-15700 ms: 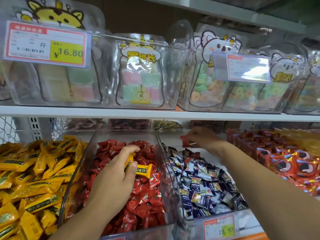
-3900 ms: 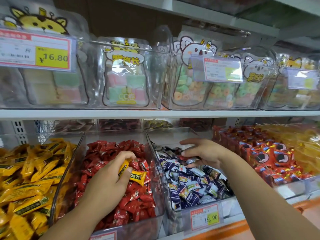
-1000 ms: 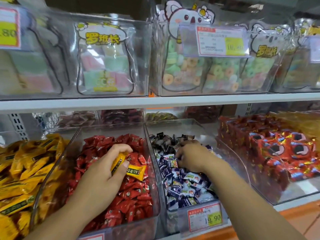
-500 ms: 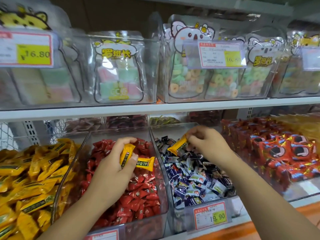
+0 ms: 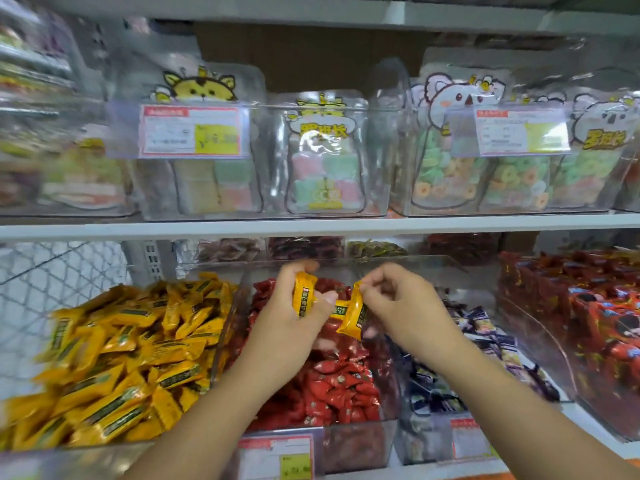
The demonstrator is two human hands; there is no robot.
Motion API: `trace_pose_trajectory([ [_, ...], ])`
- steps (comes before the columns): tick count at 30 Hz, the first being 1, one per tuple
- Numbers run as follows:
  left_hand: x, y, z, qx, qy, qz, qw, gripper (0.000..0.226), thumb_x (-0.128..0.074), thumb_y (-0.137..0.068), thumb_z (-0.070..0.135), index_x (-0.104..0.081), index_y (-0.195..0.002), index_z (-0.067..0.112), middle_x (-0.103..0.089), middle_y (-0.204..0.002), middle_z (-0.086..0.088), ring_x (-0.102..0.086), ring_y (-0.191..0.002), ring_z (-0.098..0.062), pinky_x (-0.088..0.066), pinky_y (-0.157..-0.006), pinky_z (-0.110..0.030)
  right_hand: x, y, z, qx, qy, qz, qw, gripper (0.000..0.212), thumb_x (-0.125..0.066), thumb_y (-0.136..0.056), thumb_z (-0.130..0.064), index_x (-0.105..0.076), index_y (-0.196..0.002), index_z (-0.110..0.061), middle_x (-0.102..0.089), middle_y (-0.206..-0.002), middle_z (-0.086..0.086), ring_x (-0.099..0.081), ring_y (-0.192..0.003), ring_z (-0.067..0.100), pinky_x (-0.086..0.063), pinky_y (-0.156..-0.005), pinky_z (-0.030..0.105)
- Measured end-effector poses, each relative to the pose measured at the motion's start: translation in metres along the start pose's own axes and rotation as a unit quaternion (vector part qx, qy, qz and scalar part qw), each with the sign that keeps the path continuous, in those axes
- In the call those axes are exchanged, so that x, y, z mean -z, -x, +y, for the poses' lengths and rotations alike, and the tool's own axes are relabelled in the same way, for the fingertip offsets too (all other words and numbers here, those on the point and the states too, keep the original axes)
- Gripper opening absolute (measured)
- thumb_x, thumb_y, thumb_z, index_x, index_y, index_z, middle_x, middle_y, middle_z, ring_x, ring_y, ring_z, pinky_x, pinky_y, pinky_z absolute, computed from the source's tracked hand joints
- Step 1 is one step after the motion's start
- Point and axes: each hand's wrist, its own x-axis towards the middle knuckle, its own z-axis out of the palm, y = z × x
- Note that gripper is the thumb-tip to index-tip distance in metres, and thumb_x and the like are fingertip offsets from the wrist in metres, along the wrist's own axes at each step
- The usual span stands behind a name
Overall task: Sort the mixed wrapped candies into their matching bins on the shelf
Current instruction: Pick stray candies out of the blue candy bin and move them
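My left hand [image 5: 294, 327] is closed on yellow wrapped candies [image 5: 304, 294], held above the clear bin of red candies [image 5: 341, 382]. My right hand [image 5: 398, 303] pinches another yellow wrapped candy [image 5: 353, 315] by its end, right beside the left hand. The clear bin of yellow candies [image 5: 114, 358] stands at the left. A bin of blue and white candies [image 5: 485, 337] lies under my right forearm, partly hidden by it.
A bin of red-orange packets [image 5: 588, 327] stands at the right. Above the white shelf board [image 5: 311, 227] are clear bins with pastel sweets [image 5: 325, 174] and ring gummies [image 5: 450, 174], with price tags [image 5: 194, 131] on their fronts. A wire mesh panel [image 5: 52, 271] is at the left.
My right hand carried a yellow candy from the blue-and-white bin leftward, up to my left hand. The camera view swung to the left.
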Motion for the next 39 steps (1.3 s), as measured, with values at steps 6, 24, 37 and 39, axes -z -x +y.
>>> trace_pose_trajectory([
  [6, 0.044, 0.014, -0.003, -0.031, -0.091, 0.038, 0.995, 0.074, -0.088, -0.061, 0.036, -0.037, -0.112, 0.052, -0.065, -0.092, 0.015, -0.064, -0.083, -0.001, -0.051, -0.080, -0.023, -0.045, 0.000, -0.027, 0.008, -0.073, 0.019, 0.997, 0.011, -0.060, -0.092, -0.012, -0.061, -0.081, -0.015, -0.066, -0.071, 0.001, -0.068, -0.054, 0.021, -0.058, -0.060, 0.040],
  [24, 0.248, 0.046, -0.038, 0.099, -0.182, 0.080, 0.975, 0.075, -0.087, -0.065, 0.012, -0.043, -0.116, 0.044, -0.062, -0.106, 0.002, -0.068, -0.084, -0.018, -0.057, -0.077, -0.033, -0.217, -0.026, -0.097, 0.145, 0.048, -0.177, 0.972, 0.011, -0.068, -0.087, -0.025, -0.066, -0.076, -0.026, -0.065, -0.080, -0.011, -0.059, -0.079, 0.007, -0.044, -0.072, 0.025],
  [37, 0.251, 0.062, -0.044, 0.083, -0.334, 0.005, 0.939, 0.052, -0.076, -0.078, 0.042, -0.055, -0.126, 0.041, -0.040, -0.140, 0.023, -0.035, -0.125, 0.006, -0.028, -0.095, -0.011, -0.176, -0.007, -0.088, 0.203, 0.156, -0.160, 0.953, 0.014, -0.071, -0.084, -0.022, -0.069, -0.094, -0.031, -0.059, -0.091, -0.022, -0.052, -0.095, 0.004, -0.038, -0.085, 0.021],
  [39, 0.239, 0.057, -0.035, 0.058, -0.326, 0.002, 0.944, 0.051, -0.076, -0.078, 0.040, -0.057, -0.124, 0.041, -0.043, -0.139, 0.023, -0.032, -0.129, 0.007, -0.027, -0.102, -0.016, -0.150, -0.003, -0.083, 0.198, 0.147, -0.147, 0.958, 0.015, -0.071, -0.083, -0.021, -0.068, -0.089, -0.035, -0.062, -0.090, -0.022, -0.054, -0.096, 0.006, -0.042, -0.090, 0.026],
])
